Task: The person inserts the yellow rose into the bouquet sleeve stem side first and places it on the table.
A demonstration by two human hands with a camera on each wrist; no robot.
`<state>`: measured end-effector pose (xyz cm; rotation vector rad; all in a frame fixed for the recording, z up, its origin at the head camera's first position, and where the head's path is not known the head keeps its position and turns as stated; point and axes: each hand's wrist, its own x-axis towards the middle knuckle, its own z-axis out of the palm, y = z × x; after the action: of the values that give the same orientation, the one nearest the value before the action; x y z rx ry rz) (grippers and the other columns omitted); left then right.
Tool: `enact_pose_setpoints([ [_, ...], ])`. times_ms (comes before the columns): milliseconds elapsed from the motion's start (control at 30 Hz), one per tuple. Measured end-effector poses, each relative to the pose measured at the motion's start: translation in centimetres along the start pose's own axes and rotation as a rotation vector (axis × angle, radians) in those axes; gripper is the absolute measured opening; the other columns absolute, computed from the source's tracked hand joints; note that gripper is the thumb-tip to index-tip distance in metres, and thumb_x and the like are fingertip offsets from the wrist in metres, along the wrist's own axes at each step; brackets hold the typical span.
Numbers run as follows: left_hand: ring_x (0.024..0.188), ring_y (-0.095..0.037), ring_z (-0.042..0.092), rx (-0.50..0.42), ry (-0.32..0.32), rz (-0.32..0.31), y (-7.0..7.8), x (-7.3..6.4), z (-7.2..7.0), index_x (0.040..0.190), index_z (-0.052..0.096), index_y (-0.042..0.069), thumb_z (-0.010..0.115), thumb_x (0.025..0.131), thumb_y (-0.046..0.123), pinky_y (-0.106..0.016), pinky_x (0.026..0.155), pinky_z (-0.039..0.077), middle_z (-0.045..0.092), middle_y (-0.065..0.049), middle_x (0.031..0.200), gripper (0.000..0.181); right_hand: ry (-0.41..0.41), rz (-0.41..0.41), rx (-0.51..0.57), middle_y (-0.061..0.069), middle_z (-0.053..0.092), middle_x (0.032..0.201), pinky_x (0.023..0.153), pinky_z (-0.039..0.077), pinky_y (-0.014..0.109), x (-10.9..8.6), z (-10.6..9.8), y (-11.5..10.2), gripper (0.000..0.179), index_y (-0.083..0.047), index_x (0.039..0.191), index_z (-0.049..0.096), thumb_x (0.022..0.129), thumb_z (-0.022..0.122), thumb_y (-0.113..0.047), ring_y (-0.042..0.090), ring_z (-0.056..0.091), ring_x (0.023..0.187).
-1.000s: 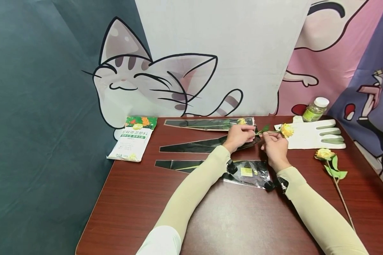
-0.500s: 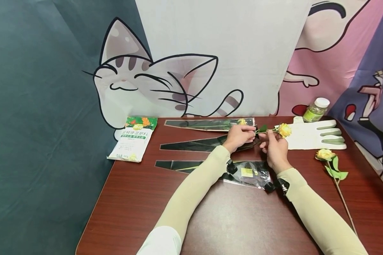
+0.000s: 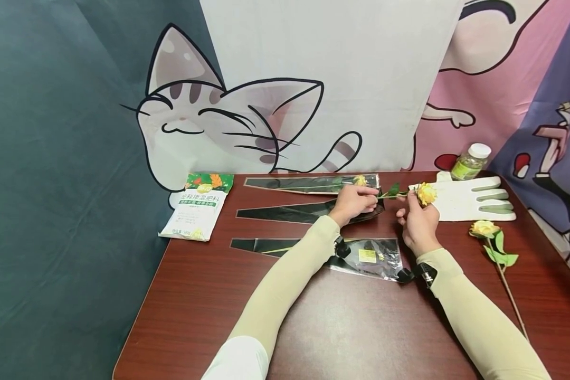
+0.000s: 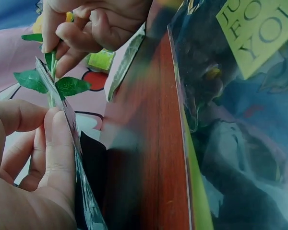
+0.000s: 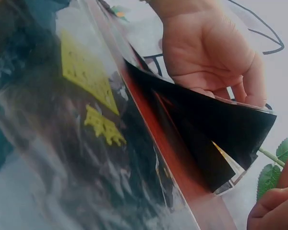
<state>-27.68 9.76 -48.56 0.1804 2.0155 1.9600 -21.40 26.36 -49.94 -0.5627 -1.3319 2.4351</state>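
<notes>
A yellow rose [image 3: 426, 194] with green leaves [image 3: 394, 190] is held over the back right of the table. My right hand [image 3: 420, 221] pinches its stem just below the bloom. At the wide end of the middle black flower sleeve [image 3: 285, 212], my left hand [image 3: 353, 205] grips the stem and the sleeve's edge between thumb and fingers. The left wrist view shows the green stem [image 4: 52, 98] beside that sleeve edge. In the right wrist view the black sleeve mouth [image 5: 221, 124] gapes apart. How far the stem reaches into the sleeve is hidden.
A sleeve with a rose inside [image 3: 309, 184] lies behind, another sleeve [image 3: 368, 258] with a yellow label in front. A second yellow rose [image 3: 484, 229], a white glove [image 3: 456, 203], a jar [image 3: 470, 162] and a white-green fertilizer packet [image 3: 197, 208] lie or stand around.
My right hand has shifted its hold along the stem toward the bloom and moved slightly right. My left hand stays nearly in place at the sleeve's wide end.
</notes>
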Motion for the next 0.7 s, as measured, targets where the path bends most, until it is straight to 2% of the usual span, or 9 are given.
enact_pose_setpoints([
  [300, 0.071, -0.008, 0.075, -0.006, 0.001, 0.007, 0.01, 0.12, 0.02, 0.115, 0.082, 0.004, 0.075, 0.095, 0.000, -0.025, 0.071, 0.067, 0.082, -0.007, 0.092, 0.021, -0.028, -0.001, -0.127, -0.002, 0.080, 0.084, 0.035, 0.043, 0.019, -0.02, -0.16, 0.06, 0.020, -0.010, 0.116, 0.061, 0.106, 0.066, -0.027, 0.006, 0.054, 0.042],
  [533, 0.074, -0.010, 0.077, 0.000, -0.011, 0.011, -0.17, 0.20, 0.16, 0.114, 0.083, 0.007, 0.076, 0.095, 0.001, -0.026, 0.072, 0.067, 0.082, -0.006, 0.092, 0.021, -0.036, 0.058, -0.174, -0.001, 0.081, 0.085, 0.038, 0.046, 0.020, -0.14, 0.11, 0.13, 0.021, -0.010, 0.115, 0.060, 0.107, 0.065, -0.028, 0.005, 0.055, 0.044],
  [700, 0.073, -0.010, 0.076, -0.015, -0.025, 0.019, -0.27, 0.25, 0.13, 0.115, 0.082, 0.006, 0.077, 0.094, -0.001, -0.027, 0.072, 0.067, 0.082, -0.007, 0.093, 0.023, -0.031, 0.086, -0.168, -0.003, 0.079, 0.082, 0.038, 0.047, 0.020, -0.05, 0.28, 0.20, 0.025, -0.011, 0.116, 0.058, 0.105, 0.068, -0.031, 0.006, 0.055, 0.045],
])
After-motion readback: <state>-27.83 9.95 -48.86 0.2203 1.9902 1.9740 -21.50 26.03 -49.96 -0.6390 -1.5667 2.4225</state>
